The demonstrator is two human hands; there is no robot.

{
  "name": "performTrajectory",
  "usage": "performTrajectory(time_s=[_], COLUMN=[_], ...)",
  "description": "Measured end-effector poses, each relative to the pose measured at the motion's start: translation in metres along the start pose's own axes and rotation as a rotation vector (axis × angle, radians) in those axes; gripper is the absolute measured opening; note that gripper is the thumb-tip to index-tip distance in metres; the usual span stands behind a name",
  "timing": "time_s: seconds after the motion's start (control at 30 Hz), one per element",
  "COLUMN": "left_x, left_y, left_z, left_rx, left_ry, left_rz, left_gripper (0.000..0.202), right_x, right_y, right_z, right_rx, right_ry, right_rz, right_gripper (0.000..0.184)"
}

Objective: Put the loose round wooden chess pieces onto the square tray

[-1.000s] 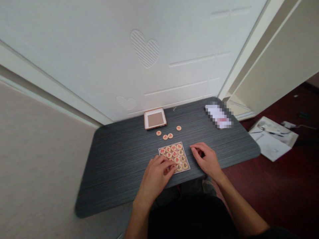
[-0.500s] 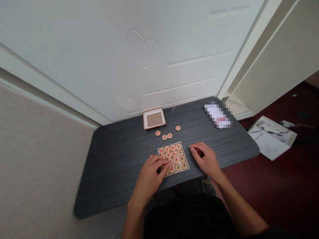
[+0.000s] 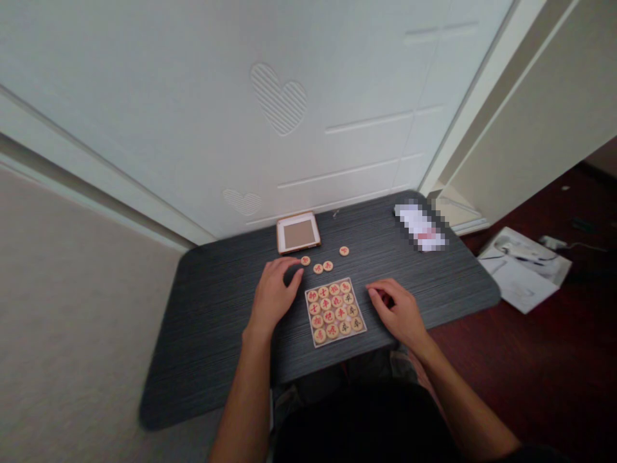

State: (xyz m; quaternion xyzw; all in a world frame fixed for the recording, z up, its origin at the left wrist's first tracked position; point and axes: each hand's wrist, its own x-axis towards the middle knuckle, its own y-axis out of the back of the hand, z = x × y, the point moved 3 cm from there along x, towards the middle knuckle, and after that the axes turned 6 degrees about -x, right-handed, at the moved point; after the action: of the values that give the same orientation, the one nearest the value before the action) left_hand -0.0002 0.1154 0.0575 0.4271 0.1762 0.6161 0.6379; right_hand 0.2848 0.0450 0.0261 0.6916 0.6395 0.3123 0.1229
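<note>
Rows of round wooden Chinese chess pieces (image 3: pixel 329 316), with red or black characters, lie in a shallow clear square box (image 3: pixel 357 298). Several loose red-marked pieces are on the table beyond it. My left hand (image 3: pixel 274 292) reaches past the box's left side, thumb and fingers apart. Its forefinger tip is at the left edge of the leftmost loose piece (image 3: pixel 305 260); the thumb is clear of that piece. My right hand (image 3: pixel 398 310) rests at the table to the right of the box, fingers curled in with thumb and forefinger tips close together and nothing visible between them.
A white-and-brown box lid (image 3: pixel 298 233) lies at the back of the dark table (image 3: pixel 216 321), against the white panel (image 3: pixel 193 116). A blurred-out pale item (image 3: pixel 420 225) sits at the back right. On the floor to the right is an open white box (image 3: pixel 525 267) holding cables.
My left hand has left the chess pieces in the box and moved up and left to the leftmost loose piece. My right hand stays in place.
</note>
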Motion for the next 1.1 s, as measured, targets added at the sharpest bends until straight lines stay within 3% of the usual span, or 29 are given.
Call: performTrajectory(time_s=[0.2,0.37,0.53,0.87,1.1], left_x=[0.02,0.02,0.016,-0.004,-0.029], left_y=[-0.016,-0.024,-0.021,-0.007,-0.01], left_z=[-0.01,-0.017,-0.016,0.011,0.04], left_rx=[0.007,0.01,-0.05,-0.463,-0.573], left_ry=[-0.027,0.005,0.052,0.075,0.16], left_rz=[0.013,0.021,0.041,0.08,-0.039], left_gripper=[0.025,0.023,0.025,0.026,0.022], right_x=[0.001,0.0,0.0,0.001,-0.001], right_y=[0.0,-0.002,-0.001,-0.002,-0.003], right_z=[0.0,0.001,-0.001,0.0,0.002], right_rx=[0.007,0.008,-0.006,-0.019,-0.027], right_ry=[-0.004,-0.011,-0.011,0.002,0.002], right_rz=[0.002,0.0,-0.004,-0.012,-0.005], right_gripper=[0.02,0.019,0.019,0.019,0.019])
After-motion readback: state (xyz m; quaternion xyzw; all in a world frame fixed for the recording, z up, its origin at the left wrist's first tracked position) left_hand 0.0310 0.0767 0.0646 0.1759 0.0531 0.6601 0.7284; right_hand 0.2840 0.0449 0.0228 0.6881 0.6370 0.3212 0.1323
